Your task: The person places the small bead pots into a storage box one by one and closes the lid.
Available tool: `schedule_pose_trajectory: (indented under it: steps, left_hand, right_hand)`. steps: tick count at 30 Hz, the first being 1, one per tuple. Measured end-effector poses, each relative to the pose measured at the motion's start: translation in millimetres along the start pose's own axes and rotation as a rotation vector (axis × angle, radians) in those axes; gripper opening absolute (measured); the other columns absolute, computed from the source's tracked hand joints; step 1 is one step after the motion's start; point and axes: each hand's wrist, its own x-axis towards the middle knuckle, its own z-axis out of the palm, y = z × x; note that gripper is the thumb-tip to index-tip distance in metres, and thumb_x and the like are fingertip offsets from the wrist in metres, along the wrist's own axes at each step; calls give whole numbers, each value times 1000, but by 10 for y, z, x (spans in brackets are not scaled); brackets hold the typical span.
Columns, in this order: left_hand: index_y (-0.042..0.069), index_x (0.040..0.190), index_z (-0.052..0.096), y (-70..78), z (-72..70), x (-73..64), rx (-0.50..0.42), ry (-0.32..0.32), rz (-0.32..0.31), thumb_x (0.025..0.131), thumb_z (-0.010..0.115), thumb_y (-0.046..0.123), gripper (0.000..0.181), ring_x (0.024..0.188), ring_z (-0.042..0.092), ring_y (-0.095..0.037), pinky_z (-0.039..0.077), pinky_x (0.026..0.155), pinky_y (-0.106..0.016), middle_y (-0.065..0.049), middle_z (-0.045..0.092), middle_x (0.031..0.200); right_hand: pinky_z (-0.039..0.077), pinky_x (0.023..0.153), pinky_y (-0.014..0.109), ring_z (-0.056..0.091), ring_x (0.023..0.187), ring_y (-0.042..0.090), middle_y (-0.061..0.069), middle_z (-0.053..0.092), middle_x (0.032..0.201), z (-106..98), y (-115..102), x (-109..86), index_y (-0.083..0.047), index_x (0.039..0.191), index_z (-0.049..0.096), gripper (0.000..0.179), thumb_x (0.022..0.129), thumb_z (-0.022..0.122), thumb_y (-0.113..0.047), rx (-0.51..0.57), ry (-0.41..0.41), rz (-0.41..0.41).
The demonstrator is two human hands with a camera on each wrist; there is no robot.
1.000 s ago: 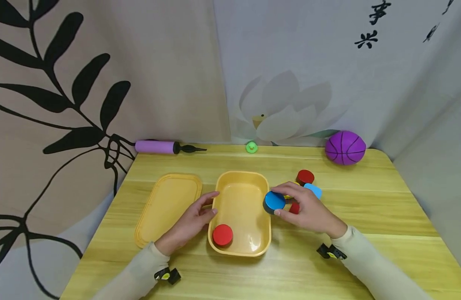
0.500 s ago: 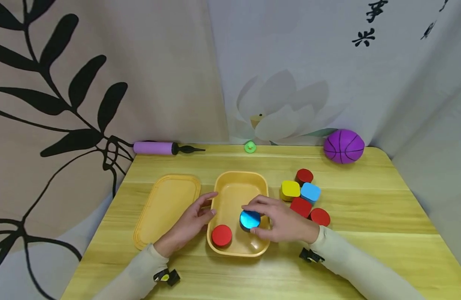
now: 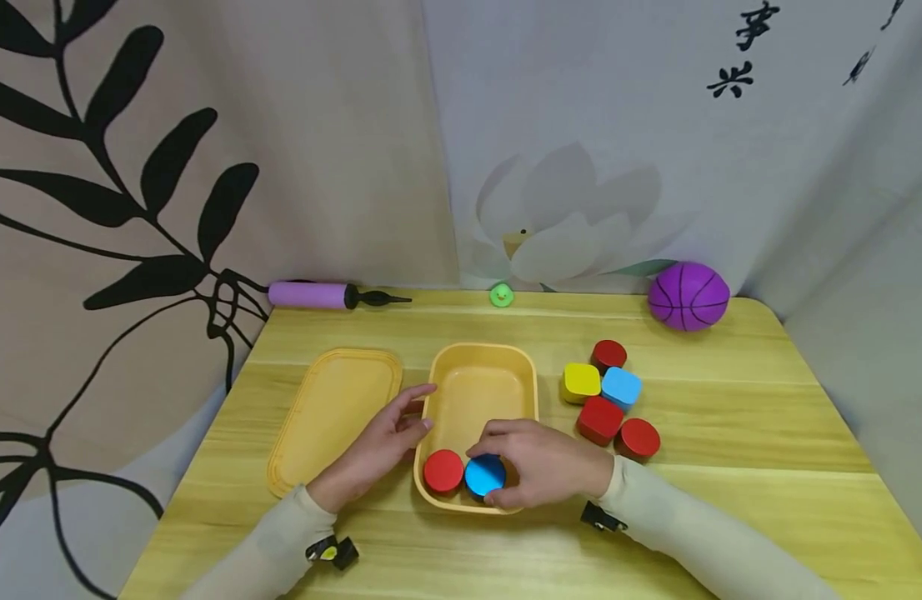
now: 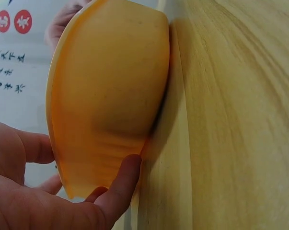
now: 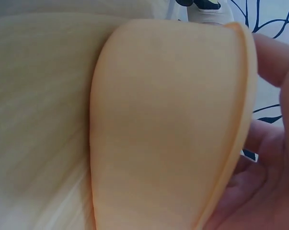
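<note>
In the head view a yellow plastic box [image 3: 482, 392] stands without its lid on the table. My left hand [image 3: 382, 450] holds its left side by the rim; the left wrist view shows a fingertip against the outer wall. My right hand [image 3: 539, 467] reaches over the right wall and pinches a blue round block [image 3: 485, 473] low in the box's near right corner. Beside it, in the near left corner, sits a red round block [image 3: 443, 472]. The right wrist view shows mostly the box's outer wall [image 5: 163, 124], which hides the blocks.
The yellow lid [image 3: 337, 417] lies left of the box. Right of it are a yellow block [image 3: 581, 382], a blue block [image 3: 622, 387] and several red blocks [image 3: 600, 419]. A purple pump [image 3: 311, 295], a small green toy [image 3: 502, 294] and a purple ball [image 3: 689, 297] line the back.
My right hand has carried the blue round block from above the box's right rim leftward and down into the near right corner beside the red one. My left hand has stayed put.
</note>
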Motion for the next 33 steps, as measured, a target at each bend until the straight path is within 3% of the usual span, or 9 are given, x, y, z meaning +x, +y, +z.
schedule_pose_trajectory:
  steps: [10, 16, 21, 26, 33]
  left_hand:
    - [30, 160, 42, -20, 30, -5, 17, 24, -15, 110, 58, 21, 53, 128, 60, -31, 59, 90, -39, -18, 48, 155]
    - [32, 159, 42, -22, 41, -3, 27, 27, -16, 110, 59, 21, 53, 131, 59, -30, 58, 96, -41, -17, 49, 155]
    - [31, 160, 42, -23, 41, 9, 24, 18, -9, 110, 58, 21, 53, 131, 59, -31, 58, 95, -40, -17, 49, 154]
    - [29, 161, 40, -19, 32, 20, 28, 14, 9, 111, 57, 22, 54, 127, 60, -31, 58, 92, -38, -19, 49, 153]
    - [28, 162, 39, -18, 18, 13, 26, 4, 16, 111, 57, 24, 54, 130, 58, -33, 57, 92, -39, -20, 47, 155]
  right_hand:
    - [53, 90, 20, 62, 100, 1, -10, 70, 117, 47, -14, 20, -20, 130, 74, 48, 89, 86, -42, -57, -48, 9]
    - [54, 90, 21, 64, 101, 2, -11, 72, 119, 73, -4, 10, -21, 131, 74, 48, 89, 86, -41, -83, -61, 17]
    - [54, 92, 22, 66, 104, 3, -10, 72, 121, 53, 6, 0, -20, 132, 73, 48, 90, 86, -39, -41, -61, 18]
    - [56, 98, 27, 69, 109, 7, -6, 73, 125, -21, 32, -25, -16, 134, 72, 47, 93, 83, -37, 55, -5, 37]
    - [57, 92, 33, 71, 104, 17, -1, 75, 119, -117, 102, -105, -12, 130, 73, 39, 95, 82, -28, 90, 128, 11]
